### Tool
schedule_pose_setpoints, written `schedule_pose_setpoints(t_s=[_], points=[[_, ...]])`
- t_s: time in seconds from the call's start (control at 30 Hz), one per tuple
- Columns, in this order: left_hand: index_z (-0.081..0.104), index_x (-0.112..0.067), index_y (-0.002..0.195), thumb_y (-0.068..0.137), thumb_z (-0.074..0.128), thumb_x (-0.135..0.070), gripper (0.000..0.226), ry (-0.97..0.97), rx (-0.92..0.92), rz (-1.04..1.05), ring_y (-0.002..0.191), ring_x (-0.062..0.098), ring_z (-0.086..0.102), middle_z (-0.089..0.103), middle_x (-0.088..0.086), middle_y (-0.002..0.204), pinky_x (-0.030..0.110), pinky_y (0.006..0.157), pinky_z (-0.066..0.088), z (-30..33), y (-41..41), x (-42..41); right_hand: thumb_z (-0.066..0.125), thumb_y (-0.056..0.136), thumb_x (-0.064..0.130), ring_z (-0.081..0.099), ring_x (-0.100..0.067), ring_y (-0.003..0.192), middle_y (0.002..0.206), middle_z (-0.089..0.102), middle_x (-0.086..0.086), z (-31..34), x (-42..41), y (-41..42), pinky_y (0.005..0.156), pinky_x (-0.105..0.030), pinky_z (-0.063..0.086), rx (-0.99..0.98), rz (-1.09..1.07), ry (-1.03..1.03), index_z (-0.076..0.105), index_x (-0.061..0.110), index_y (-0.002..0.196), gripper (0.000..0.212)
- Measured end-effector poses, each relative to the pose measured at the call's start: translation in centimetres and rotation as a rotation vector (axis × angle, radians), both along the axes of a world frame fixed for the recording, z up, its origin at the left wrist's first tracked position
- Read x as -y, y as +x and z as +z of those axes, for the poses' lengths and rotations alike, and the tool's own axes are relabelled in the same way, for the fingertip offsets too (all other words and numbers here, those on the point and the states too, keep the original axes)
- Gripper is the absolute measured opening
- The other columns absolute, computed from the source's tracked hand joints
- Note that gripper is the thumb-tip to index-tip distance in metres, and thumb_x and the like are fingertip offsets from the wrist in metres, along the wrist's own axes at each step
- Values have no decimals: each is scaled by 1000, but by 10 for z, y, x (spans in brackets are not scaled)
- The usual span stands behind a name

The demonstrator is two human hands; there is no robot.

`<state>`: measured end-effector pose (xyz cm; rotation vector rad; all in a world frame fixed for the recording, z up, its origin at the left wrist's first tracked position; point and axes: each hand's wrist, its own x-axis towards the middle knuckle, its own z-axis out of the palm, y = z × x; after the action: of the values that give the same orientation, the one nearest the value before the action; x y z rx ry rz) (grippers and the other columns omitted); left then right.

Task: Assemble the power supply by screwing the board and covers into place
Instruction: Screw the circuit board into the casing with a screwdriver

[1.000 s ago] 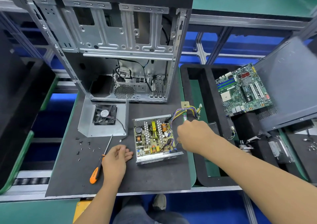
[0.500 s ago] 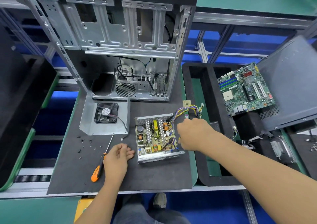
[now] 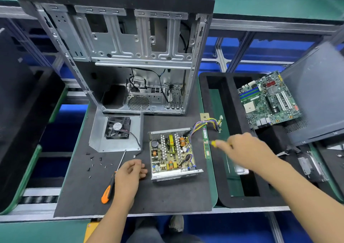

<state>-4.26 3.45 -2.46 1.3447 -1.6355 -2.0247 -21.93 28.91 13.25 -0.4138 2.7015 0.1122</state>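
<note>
A: How far along is the power supply (image 3: 172,154)?

B: Early, it seems. It sits open near the worktop's (image 3: 163,198) front right corner, board exposed. The fan cover (image 3: 116,133) lies apart to its left, loose screws (image 3: 95,163) scattered by the left edge.

A: And the hands?

B: The left hand (image 3: 130,172) rests loosely curled, grip released, beside the orange screwdriver (image 3: 111,181). The right hand (image 3: 243,149), blurred, pinches something small and yellow (image 3: 214,143).
</note>
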Motion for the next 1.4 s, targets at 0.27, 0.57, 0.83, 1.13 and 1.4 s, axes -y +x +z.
schedule_pose_setpoints(t_s=[0.27,0.57,0.83,1.13,1.4], points=[[64,-6,91,95,53,4,16,229,-168,126,62,15,61,67,6,75,22,53,47,45,-28,-3,47,103,16,66,-24,91,103,63,-13,-68,16,-9,91,-39,51,421,-879,-1171,43,12,97,9],[78,-19,98,64,81,-59,53,-1079,-125,-1051,79,23,59,57,-1,81,33,71,50,78,-26,-32,75,82,16,73,-20,85,96,72,-11,-111,40,27,89,-50,56,471,-689,-974,52,10,89,26],[63,-11,57,60,93,-8,31,-1348,-212,-1321,60,27,55,52,6,67,27,49,42,84,-40,-40,71,82,51,71,-17,87,90,73,0,-117,37,39,87,-40,55,303,-712,-1042,55,16,85,39],[64,-25,51,43,98,-19,37,-1432,-67,-1548,58,15,55,51,-8,65,18,50,36,100,-18,-2,64,93,4,71,-12,69,76,69,0,-108,42,2,64,-24,57,478,-1024,-1492,57,14,91,12],[62,-27,57,35,89,-9,39,-1462,-66,-1711,63,12,52,52,-9,69,21,54,38,102,-20,1,71,87,11,68,-25,74,83,60,-9,-117,58,-29,71,-37,56,394,-709,-1170,50,13,90,21]])
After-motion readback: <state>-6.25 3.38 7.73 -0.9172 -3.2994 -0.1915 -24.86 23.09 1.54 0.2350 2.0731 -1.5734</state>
